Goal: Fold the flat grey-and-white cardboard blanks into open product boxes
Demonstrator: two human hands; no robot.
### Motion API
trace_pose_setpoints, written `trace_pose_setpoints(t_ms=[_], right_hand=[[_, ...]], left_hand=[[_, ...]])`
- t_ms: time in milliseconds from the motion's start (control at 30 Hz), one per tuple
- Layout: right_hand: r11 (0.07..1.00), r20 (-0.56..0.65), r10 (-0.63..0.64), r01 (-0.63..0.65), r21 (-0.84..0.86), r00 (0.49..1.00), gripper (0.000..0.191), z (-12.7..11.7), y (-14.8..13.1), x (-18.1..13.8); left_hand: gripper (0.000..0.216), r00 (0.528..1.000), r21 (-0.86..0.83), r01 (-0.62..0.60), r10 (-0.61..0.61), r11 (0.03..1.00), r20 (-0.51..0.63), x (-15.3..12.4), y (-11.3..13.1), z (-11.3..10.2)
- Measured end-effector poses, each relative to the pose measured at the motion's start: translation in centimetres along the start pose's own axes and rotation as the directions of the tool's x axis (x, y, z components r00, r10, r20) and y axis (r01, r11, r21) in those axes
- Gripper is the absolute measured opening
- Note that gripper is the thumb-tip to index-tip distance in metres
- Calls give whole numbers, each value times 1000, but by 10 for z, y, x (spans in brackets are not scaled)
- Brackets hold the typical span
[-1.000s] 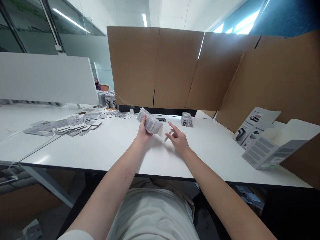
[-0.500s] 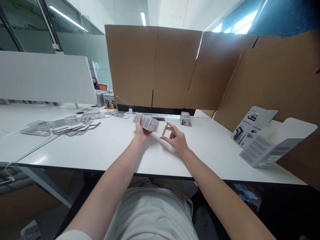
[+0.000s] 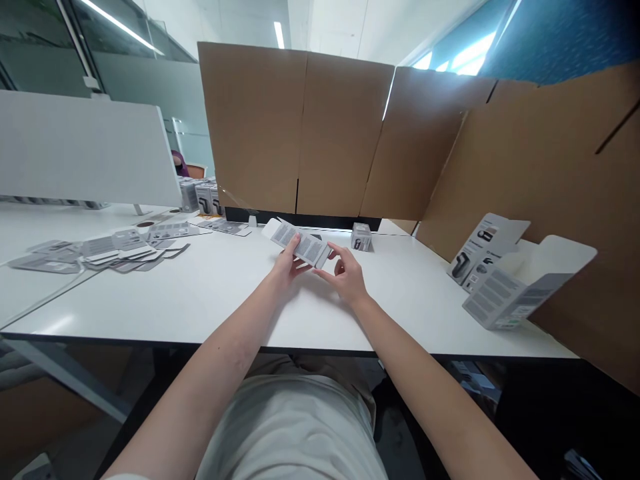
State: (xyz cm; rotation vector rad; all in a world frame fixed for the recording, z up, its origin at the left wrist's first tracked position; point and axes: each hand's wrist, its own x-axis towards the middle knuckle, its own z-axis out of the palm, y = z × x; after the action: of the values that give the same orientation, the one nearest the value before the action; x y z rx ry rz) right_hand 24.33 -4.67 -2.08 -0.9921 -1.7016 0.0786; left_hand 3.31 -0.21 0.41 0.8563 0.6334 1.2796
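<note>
A small grey-and-white printed carton [image 3: 306, 247] is held above the desk, tilted, with white flaps standing out at its far left end. My left hand [image 3: 289, 261] grips its near side, thumb on the printed face. At the carton's right end, my right hand [image 3: 346, 273] holds the edge between thumb and fingers. Whether anything is inside the carton cannot be seen. Just beyond my right hand, a small closed box [image 3: 361, 237] stands on the white desk [image 3: 240, 293].
Flattened cartons [image 3: 115, 250] lie in a spread pile at the left. Larger open boxes [image 3: 520, 287] stand at the right. Tall cardboard panels [image 3: 295, 133] wall off the back and right side. A white divider [image 3: 85, 147] and stacked boxes [image 3: 204, 197] are at the back left.
My right hand has closed in on the carton's right end, where a flap stood open before. The carton has turned, and its left-end flaps now show. The view has shifted slightly.
</note>
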Motion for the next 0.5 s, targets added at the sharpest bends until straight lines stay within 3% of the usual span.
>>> trace_pose_setpoints(t_ms=[300,500], right_hand=[[999,-51,41,-40,14,998,80,-1,-1,-1],[1000,-26,2,-2,13,1000,83,-1,4,0]], left_hand=[[64,999,66,-34,32,997,34,-2,-5,0],[67,999,53,-39,37,998,26,-4,-5,-1]])
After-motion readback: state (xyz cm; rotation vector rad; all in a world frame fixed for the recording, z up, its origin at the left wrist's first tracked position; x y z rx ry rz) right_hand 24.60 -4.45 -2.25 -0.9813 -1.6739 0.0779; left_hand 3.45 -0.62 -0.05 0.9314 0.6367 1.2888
